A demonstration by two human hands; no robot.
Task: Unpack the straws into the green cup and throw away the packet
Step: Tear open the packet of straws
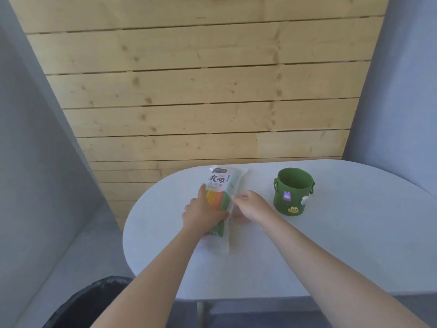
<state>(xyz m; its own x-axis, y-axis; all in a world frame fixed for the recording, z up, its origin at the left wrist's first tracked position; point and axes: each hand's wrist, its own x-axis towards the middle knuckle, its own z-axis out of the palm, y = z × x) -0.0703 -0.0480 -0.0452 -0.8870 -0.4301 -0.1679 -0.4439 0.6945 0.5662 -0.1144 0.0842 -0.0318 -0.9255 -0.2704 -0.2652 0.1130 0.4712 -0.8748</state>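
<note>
A clear and white straw packet (222, 183) lies lengthwise on the white oval table (331, 245), with coloured straws visible inside it. My left hand (203, 213) rests flat on the packet's left side, fingers spread over the straws. On the packet's right edge my right hand (251, 205) pinches the plastic with its fingertips. The green cup (293, 191), decorated with small cartoon stickers, stands upright and empty-looking to the right of my right hand, a short gap away.
A black bin with a bag liner (94, 301) sits on the floor at the lower left, beside the table. A wooden plank wall (201, 79) rises behind the table, with grey panels on both sides.
</note>
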